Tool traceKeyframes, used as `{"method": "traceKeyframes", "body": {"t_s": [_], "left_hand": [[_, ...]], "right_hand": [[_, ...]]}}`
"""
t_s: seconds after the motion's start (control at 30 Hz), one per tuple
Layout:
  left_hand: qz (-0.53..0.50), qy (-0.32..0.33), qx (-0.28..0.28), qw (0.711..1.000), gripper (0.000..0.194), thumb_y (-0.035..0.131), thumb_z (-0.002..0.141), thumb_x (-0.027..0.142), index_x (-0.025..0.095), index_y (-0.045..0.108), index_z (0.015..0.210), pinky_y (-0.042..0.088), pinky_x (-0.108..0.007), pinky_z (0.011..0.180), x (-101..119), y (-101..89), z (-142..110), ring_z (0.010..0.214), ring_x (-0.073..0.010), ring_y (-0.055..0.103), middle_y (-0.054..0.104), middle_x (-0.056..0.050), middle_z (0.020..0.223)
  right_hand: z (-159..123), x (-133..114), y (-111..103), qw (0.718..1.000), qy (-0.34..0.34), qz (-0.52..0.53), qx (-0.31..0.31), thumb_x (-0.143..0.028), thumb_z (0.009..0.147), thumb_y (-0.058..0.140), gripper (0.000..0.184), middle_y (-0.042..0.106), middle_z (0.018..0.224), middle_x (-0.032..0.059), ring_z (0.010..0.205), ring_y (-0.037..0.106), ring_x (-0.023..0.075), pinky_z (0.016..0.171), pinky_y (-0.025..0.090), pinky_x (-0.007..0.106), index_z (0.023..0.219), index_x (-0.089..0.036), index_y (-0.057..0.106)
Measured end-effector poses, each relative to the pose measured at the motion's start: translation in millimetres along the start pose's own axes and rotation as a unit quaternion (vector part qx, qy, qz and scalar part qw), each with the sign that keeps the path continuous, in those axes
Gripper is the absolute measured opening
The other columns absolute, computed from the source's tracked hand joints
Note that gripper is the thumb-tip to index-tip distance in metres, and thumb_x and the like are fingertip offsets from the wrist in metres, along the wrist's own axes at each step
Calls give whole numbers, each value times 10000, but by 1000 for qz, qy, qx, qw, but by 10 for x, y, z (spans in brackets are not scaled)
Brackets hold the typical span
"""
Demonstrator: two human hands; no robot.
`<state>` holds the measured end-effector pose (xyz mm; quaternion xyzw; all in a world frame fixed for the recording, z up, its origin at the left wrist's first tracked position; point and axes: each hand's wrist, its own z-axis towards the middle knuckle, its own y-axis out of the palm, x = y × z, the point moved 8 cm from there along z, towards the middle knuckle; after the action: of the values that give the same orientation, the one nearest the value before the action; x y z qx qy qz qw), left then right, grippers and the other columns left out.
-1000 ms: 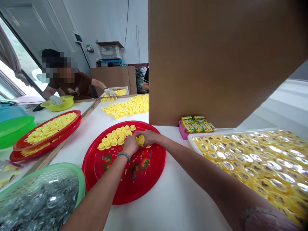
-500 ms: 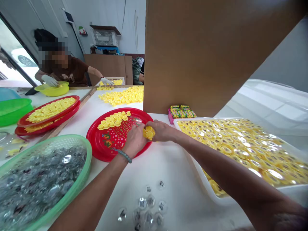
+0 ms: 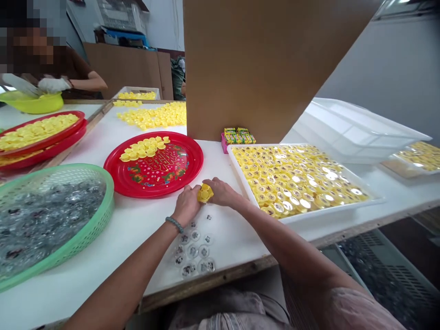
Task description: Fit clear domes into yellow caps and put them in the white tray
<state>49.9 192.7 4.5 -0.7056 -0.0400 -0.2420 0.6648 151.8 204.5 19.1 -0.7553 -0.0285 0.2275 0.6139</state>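
My left hand and my right hand meet over the white table, just in front of the red plate. Between them they grip yellow plastic pieces, which look stacked; how many is unclear. Fingers of both hands are closed around these. Just below my hands, clear round discs with small dark prints lie in a loose cluster near the table's front edge. On the far left part of the red plate sit rows of yellow cup-like pieces.
At left stands a green basket full of clear discs. A white tray of yellow pieces with printed clear tops lies right. Behind it rises a cardboard panel, beside small packets. Across the table, a gloved co-worker handles a yellow bowl.
My hands have come back from the red plate's edge toward the clear discs, still gripping the yellow pieces. My view has shifted rightward and down. The co-worker's reaching hand is back at the yellow bowl.
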Motion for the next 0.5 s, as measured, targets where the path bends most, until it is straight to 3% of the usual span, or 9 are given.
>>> {"method": "traceKeyframes", "body": {"t_s": [0.1,0.23,0.33,0.5], "left_hand": [[-33,32,15,999,440,630,748,196,260,497,1162,435,-285,760,-44,-36,-74,909,-223,552,521,-48,997],[-80,55,56,994,456,599,766,163,251,472,1195,446,-292,808,-136,-123,-221,981,-218,530,519,-48,1101],[-88,54,78,992,418,621,763,188,220,480,1156,457,-306,812,-188,-151,-287,993,-225,524,517,-59,1096],[-86,62,73,992,298,628,785,219,223,527,1066,457,-295,840,-180,-97,-281,957,-204,535,526,-42,1037]], "right_hand": [[-149,6,-82,999,-5,-2,49,-278,684,711,720,512,1136,140,976,557,269,836,448,364,1320,-172,392],[-589,-157,-178,984,-51,32,166,-193,838,533,410,528,1174,118,1079,492,238,908,414,379,1243,-184,475],[-848,-358,-6,980,-114,64,153,-175,879,461,261,596,1103,104,1050,512,212,907,425,355,1114,-175,575],[-951,-485,380,983,-158,26,95,-97,858,464,247,605,1134,98,1018,527,207,875,450,338,1028,-174,627]]}}
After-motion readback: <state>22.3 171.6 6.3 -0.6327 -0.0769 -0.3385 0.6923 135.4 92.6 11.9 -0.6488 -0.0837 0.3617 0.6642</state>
